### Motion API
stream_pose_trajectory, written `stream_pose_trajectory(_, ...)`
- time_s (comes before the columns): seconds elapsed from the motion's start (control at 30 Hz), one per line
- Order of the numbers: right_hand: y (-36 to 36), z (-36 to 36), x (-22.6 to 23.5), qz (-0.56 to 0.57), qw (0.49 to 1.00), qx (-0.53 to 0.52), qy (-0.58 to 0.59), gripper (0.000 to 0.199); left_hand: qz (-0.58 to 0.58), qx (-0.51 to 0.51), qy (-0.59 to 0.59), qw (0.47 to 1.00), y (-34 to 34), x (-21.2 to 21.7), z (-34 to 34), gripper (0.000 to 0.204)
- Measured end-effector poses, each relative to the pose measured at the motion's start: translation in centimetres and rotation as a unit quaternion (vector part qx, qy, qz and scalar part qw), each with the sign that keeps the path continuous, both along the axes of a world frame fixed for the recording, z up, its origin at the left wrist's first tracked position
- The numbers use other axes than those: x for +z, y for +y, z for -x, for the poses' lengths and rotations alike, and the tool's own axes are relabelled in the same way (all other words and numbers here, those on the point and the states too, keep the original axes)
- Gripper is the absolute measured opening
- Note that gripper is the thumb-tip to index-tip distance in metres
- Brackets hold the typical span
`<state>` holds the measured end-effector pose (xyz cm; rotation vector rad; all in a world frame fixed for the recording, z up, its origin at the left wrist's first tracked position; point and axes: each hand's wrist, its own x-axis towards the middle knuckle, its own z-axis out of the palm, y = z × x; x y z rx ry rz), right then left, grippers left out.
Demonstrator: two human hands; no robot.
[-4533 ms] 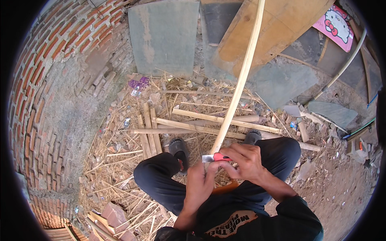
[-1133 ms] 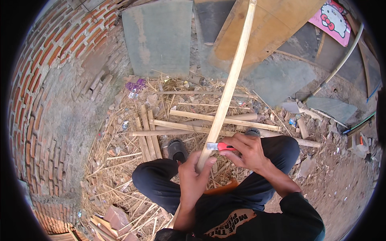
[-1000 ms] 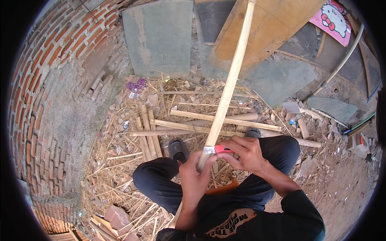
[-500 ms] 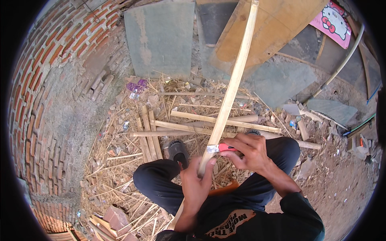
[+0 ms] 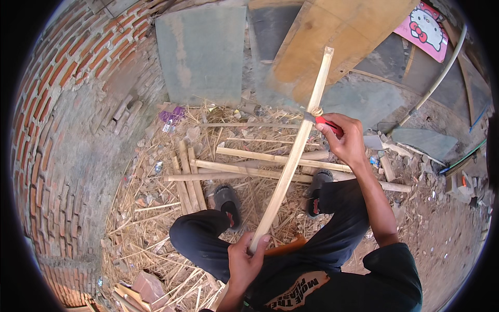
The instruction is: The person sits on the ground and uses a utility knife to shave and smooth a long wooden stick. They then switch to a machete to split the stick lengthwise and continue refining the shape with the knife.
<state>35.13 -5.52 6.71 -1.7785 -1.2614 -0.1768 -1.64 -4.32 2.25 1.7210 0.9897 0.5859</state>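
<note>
Item 1, lower centre of the frame: left hand [image 5: 244,262], fingers wrapped around the near end of a bamboo strip [image 5: 291,156], thumb laid along it. Below the hand the end appears to run on toward the lap; it is partly hidden.

Item 2, centre to upper centre: the bamboo strip itself, pale yellow, long and slender, rising on a slant from the lap to a cut end in front of a leaning wooden board [image 5: 338,36]. Judged light for its length and stiff along the grain, though thin enough to flex and whip at the free end. Split edges are likely sharp and splintery, the skin side smooth and somewhat slippery. Best held near the lower end, as it is now, with a second grip close to the blade to stop it bowing.

Item 3, upper right of centre: right hand [image 5: 345,140], clenched on a red-handled knife [image 5: 325,123], whose blade meets the strip high up, where a small curl of shaving sits.

Item 4, middle: two grey sandals [image 5: 228,200] on the person's feet, knees in dark trousers on either side.

Item 5, beyond the feet: loose bamboo slats [image 5: 249,169] lying crosswise on straw-littered ground.

Item 6, far: grey slab [image 5: 202,52] upper centre; curved brick wall [image 5: 57,104] at left; pink cartoon sign [image 5: 423,26] upper right.
</note>
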Motion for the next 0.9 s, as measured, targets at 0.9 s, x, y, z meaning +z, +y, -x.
stream_pose_trajectory(0.9,-2.4,7.9,-2.9,0.107,0.979,0.142,0.096,0.029,0.06,-0.071,-0.008,0.996,4.6,-2.8,0.1,0.03)
